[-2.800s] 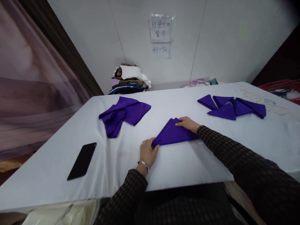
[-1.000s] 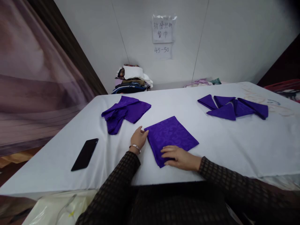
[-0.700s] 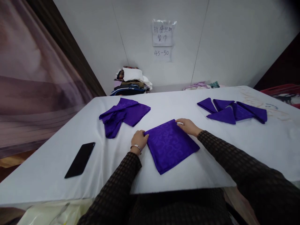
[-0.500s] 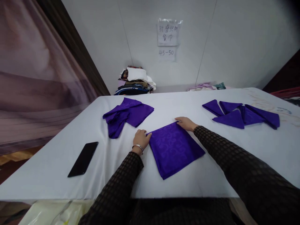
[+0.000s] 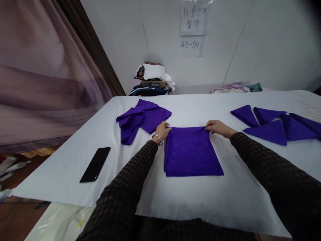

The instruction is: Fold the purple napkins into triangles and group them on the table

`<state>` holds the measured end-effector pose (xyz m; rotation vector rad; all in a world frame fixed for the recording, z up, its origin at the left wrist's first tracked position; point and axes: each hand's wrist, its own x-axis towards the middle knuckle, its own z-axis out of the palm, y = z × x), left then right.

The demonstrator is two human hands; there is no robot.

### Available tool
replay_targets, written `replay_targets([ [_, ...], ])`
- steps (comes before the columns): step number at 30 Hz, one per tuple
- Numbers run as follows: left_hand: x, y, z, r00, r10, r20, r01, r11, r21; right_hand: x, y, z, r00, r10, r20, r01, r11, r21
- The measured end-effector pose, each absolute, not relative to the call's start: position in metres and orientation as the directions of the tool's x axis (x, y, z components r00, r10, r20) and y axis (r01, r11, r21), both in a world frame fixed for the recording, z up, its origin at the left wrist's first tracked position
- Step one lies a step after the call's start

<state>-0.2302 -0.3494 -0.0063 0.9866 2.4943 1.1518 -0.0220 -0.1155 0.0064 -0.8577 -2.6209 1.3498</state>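
Observation:
A purple patterned napkin (image 5: 192,152), folded into a layered square, lies flat before me with its straight edges facing me and away. My left hand (image 5: 162,130), with a bracelet at the wrist, pinches its far left corner. The far right corner is pinched between the thumb and fingers of my right hand (image 5: 217,128). Left of it lies a loose heap of purple napkins (image 5: 144,118), close to my left hand. Several purple napkins folded into triangles (image 5: 269,132) rest to the right, past my right hand.
A black phone (image 5: 95,164) lies on the white-covered table (image 5: 60,167) at the left. Behind the table are a stack of folded clothes (image 5: 152,80) and more cloth (image 5: 233,87) by the wall. Handwritten paper signs (image 5: 193,20) hang there. A curtain (image 5: 50,73) borders the left side.
The square napkin has been turned from a slanted position to square with me, its far edge now level. Both hands moved along with its far corners. The camera view has shifted too.

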Motion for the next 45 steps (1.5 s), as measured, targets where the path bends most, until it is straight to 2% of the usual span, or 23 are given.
replay_targets([
  [2,-0.238,-0.330,-0.002,-0.741,0.666,0.087,0.491,0.449,0.746,-0.012,-0.108,0.006,-0.785,0.584,-0.208,0.510,0.417,-0.753],
  [4,-0.237,-0.321,0.003,-0.732,0.672,0.114,0.517,0.438,0.735,-0.005,-0.103,0.004,-0.767,0.625,-0.143,0.563,0.550,-0.617],
  [6,-0.227,-0.327,0.005,-0.708,0.690,0.152,0.561,0.419,0.713,0.000,-0.102,0.003,-0.800,0.599,-0.020,0.542,0.709,-0.450],
  [7,-0.219,-0.336,0.005,-0.687,0.707,0.168,0.589,0.406,0.699,0.000,-0.104,0.002,-0.827,0.561,0.040,0.503,0.770,-0.391],
  [9,-0.198,-0.359,0.003,-0.626,0.757,0.189,0.648,0.370,0.666,-0.003,-0.113,0.001,-0.878,0.462,0.128,0.397,0.850,-0.346],
  [12,-0.163,-0.399,-0.003,-0.491,0.840,0.229,0.770,0.296,0.565,-0.020,-0.140,0.002,-0.939,0.287,0.190,0.195,0.899,-0.392],
  [15,-0.137,-0.427,-0.008,-0.403,0.887,0.226,0.856,0.279,0.434,-0.045,-0.174,0.000,-0.974,0.115,0.193,0.026,0.912,-0.410],
  [18,-0.127,-0.440,-0.012,-0.400,0.893,0.206,0.871,0.300,0.390,-0.071,-0.204,-0.004,-0.990,0.033,0.136,-0.018,0.935,-0.354],
  [22,-0.125,-0.442,-0.015,-0.403,0.892,0.205,0.869,0.302,0.392,-0.095,-0.225,-0.012,-0.996,0.036,0.077,0.014,0.963,-0.269],
  [27,-0.126,-0.442,-0.014,-0.410,0.895,0.175,0.864,0.320,0.390,-0.103,-0.227,-0.023,-0.994,0.103,0.031,0.094,0.973,-0.209],
  [34,-0.128,-0.443,-0.013,-0.402,0.901,0.160,0.860,0.313,0.403,-0.108,-0.229,-0.029,-0.987,0.147,0.060,0.136,0.978,-0.157],
  [42,-0.127,-0.443,-0.012,-0.399,0.904,0.155,0.861,0.311,0.402,-0.112,-0.229,-0.028,-0.983,0.183,0.033,0.173,0.967,-0.186],
  [45,-0.127,-0.443,-0.013,-0.395,0.904,0.160,0.863,0.306,0.401,-0.114,-0.232,-0.027,-0.977,0.203,0.072,0.186,0.963,-0.195],
])
